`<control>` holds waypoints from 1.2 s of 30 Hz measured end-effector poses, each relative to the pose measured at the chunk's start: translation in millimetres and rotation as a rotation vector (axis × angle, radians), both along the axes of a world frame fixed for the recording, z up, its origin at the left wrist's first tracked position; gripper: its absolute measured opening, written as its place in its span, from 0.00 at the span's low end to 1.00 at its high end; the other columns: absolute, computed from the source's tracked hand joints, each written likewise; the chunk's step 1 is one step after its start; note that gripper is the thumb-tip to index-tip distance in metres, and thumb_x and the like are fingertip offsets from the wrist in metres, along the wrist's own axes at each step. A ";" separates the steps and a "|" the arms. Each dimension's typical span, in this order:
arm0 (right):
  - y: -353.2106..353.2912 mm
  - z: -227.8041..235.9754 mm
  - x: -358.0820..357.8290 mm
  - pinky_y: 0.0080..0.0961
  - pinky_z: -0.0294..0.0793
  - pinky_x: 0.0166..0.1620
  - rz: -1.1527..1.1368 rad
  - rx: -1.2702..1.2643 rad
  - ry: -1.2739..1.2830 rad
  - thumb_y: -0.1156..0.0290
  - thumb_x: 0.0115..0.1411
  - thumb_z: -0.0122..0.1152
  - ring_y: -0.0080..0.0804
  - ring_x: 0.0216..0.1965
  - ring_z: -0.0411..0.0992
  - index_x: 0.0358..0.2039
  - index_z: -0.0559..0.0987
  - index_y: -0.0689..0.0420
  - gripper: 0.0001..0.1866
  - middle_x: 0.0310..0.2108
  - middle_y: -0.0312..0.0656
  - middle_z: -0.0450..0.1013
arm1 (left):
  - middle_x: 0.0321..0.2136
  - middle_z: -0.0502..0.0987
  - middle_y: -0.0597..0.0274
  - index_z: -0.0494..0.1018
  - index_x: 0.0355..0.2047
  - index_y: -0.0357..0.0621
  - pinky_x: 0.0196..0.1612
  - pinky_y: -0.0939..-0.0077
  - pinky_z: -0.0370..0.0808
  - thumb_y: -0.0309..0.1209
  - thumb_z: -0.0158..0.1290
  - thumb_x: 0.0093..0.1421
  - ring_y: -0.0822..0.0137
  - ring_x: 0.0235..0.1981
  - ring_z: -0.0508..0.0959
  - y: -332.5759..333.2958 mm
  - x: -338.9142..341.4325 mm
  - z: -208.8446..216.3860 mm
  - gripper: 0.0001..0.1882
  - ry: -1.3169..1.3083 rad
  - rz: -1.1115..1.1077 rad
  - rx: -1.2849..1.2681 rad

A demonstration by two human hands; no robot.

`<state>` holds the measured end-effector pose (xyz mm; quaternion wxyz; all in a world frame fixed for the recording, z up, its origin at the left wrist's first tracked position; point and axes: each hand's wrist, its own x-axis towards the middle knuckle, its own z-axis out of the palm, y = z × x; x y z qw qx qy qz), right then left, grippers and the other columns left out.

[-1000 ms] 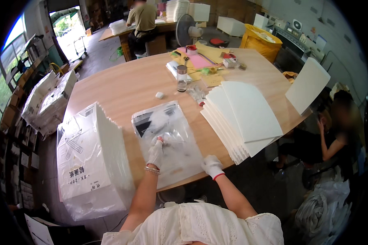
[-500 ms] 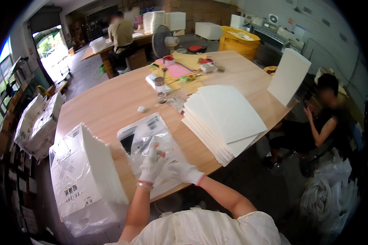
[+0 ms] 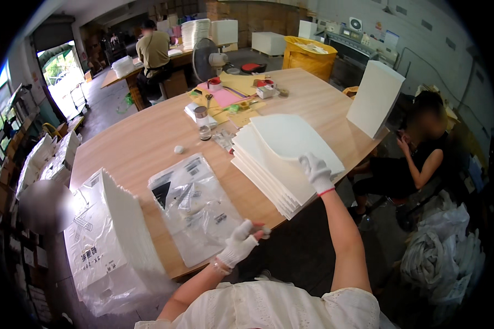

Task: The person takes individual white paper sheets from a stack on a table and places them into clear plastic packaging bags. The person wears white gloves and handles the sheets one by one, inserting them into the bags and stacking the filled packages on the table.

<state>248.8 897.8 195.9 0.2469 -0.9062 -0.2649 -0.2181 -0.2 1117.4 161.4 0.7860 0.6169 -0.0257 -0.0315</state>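
My right hand (image 3: 316, 171), in a white glove, is closed on the near right edge of the top sheet of white paper (image 3: 296, 134). That sheet bows upward, above a fanned stack of white paper (image 3: 266, 178). Near the table's front edge is my left hand (image 3: 240, 241), gloved with bare fingertips; its thumb and finger look apart, though the tips are blurred. Beside it a clear plastic bag with printing (image 3: 195, 203) lies flat on the table. A tall plastic-wrapped stack of paper (image 3: 110, 241) stands at the left.
On the table (image 3: 132, 137) are a small white lump (image 3: 179, 149), a jar (image 3: 204, 132), scissors (image 3: 208, 98), tape rolls (image 3: 214, 82) and an upright white block (image 3: 374, 98). A person (image 3: 417, 148) sits at the right; another (image 3: 155, 49) works farther back. Bundled plastic (image 3: 439, 252) lies at the lower right.
My right hand has moved from the plastic bag to the paper stack and bent up its top sheet. My left hand has left the bag, moving right and toward me.
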 end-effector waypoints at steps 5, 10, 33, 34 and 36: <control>23.7 7.7 -166.9 0.37 0.72 0.39 0.441 -0.550 -0.445 0.65 0.57 0.51 0.46 0.34 0.71 0.35 0.75 0.58 0.11 0.34 0.50 0.71 | 0.47 0.71 0.61 0.64 0.52 0.43 0.49 0.71 0.69 0.31 0.47 0.61 0.68 0.46 0.73 2.1 24.6 -15.2 0.19 0.473 -0.232 -0.979; -45.5 -13.8 -171.2 0.33 0.74 0.42 0.328 0.417 0.435 0.59 0.60 0.53 0.35 0.37 0.73 0.35 0.76 0.61 0.16 0.40 0.43 0.72 | 0.51 0.67 0.62 0.58 0.58 0.37 0.54 0.74 0.63 0.29 0.51 0.54 0.71 0.51 0.65 37.3 -14.7 19.0 0.31 0.376 -0.151 0.076; 64.0 -115.9 -182.2 0.36 0.72 0.39 0.302 -0.065 0.720 0.60 0.52 0.56 0.41 0.37 0.73 0.37 0.75 0.56 0.15 0.35 0.47 0.73 | 0.30 0.74 0.57 0.69 0.45 0.41 0.43 0.71 0.71 0.28 0.57 0.47 0.61 0.36 0.74 16.6 17.5 17.4 0.23 -0.317 0.174 1.321; 77.4 -130.0 -163.3 0.35 0.71 0.41 0.349 -0.008 0.726 0.60 0.53 0.56 0.39 0.40 0.72 0.39 0.74 0.58 0.17 0.37 0.47 0.72 | 0.30 0.74 0.56 0.68 0.45 0.42 0.43 0.68 0.71 0.29 0.57 0.46 0.58 0.37 0.73 12.5 14.5 -3.7 0.23 -0.312 0.216 1.219; 104.3 -159.7 -126.1 0.32 0.70 0.47 0.448 0.104 0.739 0.61 0.55 0.54 0.36 0.46 0.70 0.42 0.71 0.61 0.19 0.41 0.45 0.71 | 0.30 0.73 0.54 0.68 0.45 0.44 0.44 0.62 0.70 0.31 0.57 0.45 0.52 0.39 0.72 23.2 34.4 -49.1 0.24 -0.323 0.310 1.032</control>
